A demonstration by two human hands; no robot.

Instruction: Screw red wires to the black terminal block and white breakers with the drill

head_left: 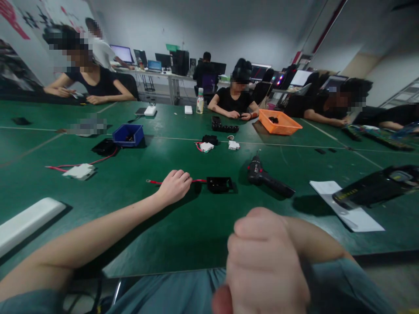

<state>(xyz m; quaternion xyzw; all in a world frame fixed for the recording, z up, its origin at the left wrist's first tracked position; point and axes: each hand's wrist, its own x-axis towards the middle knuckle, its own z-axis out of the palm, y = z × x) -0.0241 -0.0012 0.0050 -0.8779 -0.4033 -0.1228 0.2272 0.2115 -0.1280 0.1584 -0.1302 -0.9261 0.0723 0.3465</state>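
Holding slim red wire (199, 180), curled left grip (176, 186), glossy black rectangular tray (219, 190)

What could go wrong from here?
1. The left hand covers part of the red wire; a tug could strain it or drag the black housing.
2. The right hand, a fist near the camera, may hide table detail.
3. The cordless drill lies loose; a sweeping arm might knock it.

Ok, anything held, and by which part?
Left hand holds the red cable around its middle; right hand is curled, palm hidden: can't tell.
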